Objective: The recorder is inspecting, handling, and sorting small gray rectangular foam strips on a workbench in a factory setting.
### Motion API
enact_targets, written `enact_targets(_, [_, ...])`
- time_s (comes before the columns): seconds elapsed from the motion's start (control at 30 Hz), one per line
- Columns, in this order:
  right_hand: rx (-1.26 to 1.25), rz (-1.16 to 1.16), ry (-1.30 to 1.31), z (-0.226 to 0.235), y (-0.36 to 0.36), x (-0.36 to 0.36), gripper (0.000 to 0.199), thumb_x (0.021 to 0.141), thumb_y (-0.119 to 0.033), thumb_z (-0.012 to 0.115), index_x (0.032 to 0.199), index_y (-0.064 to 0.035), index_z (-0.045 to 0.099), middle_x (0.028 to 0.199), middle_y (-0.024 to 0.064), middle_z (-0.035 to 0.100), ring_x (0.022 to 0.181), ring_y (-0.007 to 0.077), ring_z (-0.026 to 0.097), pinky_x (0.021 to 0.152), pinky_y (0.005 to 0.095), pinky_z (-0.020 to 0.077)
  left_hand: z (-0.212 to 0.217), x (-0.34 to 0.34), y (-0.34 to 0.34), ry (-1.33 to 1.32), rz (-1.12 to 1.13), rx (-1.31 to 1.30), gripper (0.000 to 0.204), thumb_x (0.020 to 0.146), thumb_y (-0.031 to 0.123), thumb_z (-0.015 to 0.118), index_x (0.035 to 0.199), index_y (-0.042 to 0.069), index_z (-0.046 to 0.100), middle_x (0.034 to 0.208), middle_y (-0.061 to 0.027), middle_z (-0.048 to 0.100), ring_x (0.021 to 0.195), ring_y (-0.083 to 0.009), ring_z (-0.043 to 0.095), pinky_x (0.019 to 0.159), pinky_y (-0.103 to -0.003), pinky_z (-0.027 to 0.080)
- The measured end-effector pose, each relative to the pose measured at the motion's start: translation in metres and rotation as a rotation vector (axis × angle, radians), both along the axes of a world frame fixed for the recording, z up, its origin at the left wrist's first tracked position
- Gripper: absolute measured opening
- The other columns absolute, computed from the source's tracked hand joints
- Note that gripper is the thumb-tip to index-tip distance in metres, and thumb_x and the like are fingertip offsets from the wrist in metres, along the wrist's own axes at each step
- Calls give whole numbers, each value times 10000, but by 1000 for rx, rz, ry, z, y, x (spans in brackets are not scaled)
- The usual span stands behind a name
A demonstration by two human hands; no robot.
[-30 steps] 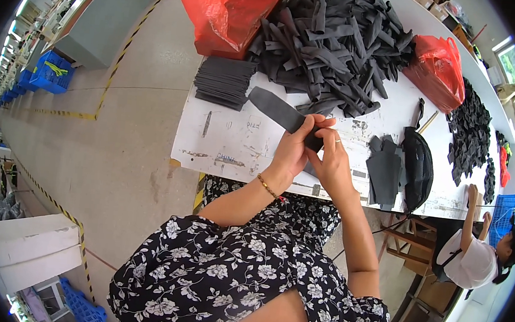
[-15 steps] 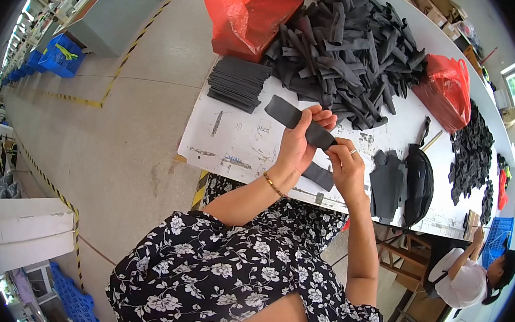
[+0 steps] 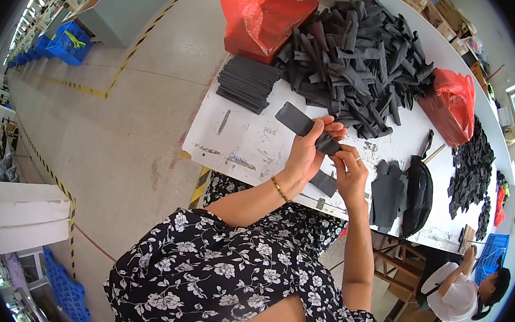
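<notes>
A dark grey fabric strip [image 3: 293,118] is held above the white table between my two hands. My left hand [image 3: 308,153] wears a beaded bracelet at the wrist; its thumb lies across the strip and its fingers support it from behind. With thumb and fingertips, my right hand [image 3: 351,173], which has a ring, pinches the strip's near right end. Another grey strip [image 3: 323,182] lies on the table under my hands, partly hidden by them. To the left is a neat row of stacked grey strips [image 3: 248,83], and beyond my hands rises a large loose heap of strips [image 3: 359,60].
Red plastic bags [image 3: 259,19] stand at the far left and right of the heap. Right of my hands lie flat grey pieces [image 3: 387,195] and a black bag [image 3: 418,192]. Another person [image 3: 459,292] sits farther right beside the white table [image 3: 210,142]. Blue crates [image 3: 68,43] stand far left.
The whole view has shifted slightly, so the table and heap appear a little farther right. Both hands keep hold of the strip, with little change in grip.
</notes>
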State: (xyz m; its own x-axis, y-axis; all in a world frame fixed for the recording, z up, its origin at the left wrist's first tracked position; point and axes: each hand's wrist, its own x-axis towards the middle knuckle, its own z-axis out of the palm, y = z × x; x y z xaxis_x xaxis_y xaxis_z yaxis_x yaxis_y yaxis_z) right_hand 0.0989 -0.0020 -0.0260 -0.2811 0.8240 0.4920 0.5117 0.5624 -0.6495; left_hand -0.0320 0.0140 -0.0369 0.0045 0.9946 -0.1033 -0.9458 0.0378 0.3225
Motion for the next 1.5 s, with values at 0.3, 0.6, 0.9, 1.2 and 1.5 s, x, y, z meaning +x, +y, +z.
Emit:
enact_targets(0.3, [-29,-11,3,-3,1,-3,106,809,68,658,868,11,590,947,106,642,698,213,638,599,301,507,-4,2,0,22,21,-3,298,989,262,525,1105,-8,574,993,-130,661,955,-269,643,921,-385,503])
enact_targets(0.6, [-31,-1,7,-4,1,-4,114,803,68,666,873,14,593,945,110,641,702,205,619,604,292,494,-4,0,-1,24,22,-11,310,986,262,531,1116,-16,573,994,-131,661,946,-264,645,911,-382,509])
enact_targets(0.9, [-536,-124,469,0,-6,-27,151,916,-128,642,956,10,593,875,20,613,786,72,547,715,230,451,2,-7,4,129,28,88,398,1013,290,448,1215,-43,526,1143,-188,633,1115,-320,599,1023,-417,450])
enact_targets(1.2, [-772,-244,1073,40,-10,-45,76,928,-103,621,939,-31,597,828,-11,597,732,90,531,681,258,475,6,-25,8,172,-89,292,455,972,334,524,1263,-15,514,1241,-187,593,1221,-305,530,1061,-453,406])
enact_targets(1.5, [178,-267,231,24,-10,-25,121,777,14,742,862,-15,661,825,49,637,696,140,594,648,258,477,-8,-67,6,192,62,92,263,894,160,670,1066,-33,622,977,-186,681,882,-350,681,882,-448,547])
